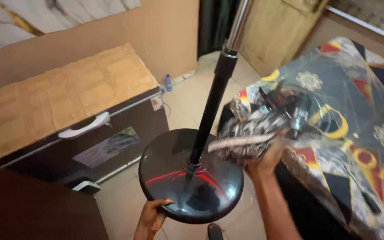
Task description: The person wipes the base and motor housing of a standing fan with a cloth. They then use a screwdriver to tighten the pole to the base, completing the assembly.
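A: What is occupying the middle of the view?
B: One pedestal stand [210,106] is rising there, a black pole passing into a chrome tube toward the far side; its round, glossy black base [191,175] is tilting near the centre and reflecting red streaks.

A: What is surrounding it, counted by size?
B: One bed with a patterned cover [361,111] is lying on the right; one chest freezer with a wood-grain top [63,102] is standing on the left, carrying one white handle [83,126]; one small bottle [168,82] is sitting on the tiled floor [187,95] at the far side.

A: What are the hands doing?
B: The left hand [151,216] is curling its fingers over the near rim of the base, gripping it. The right hand [267,153] is closing around one black-and-white patterned cloth [250,135], bunched just right of the pole; motion blur is hiding how tightly it is clenching.
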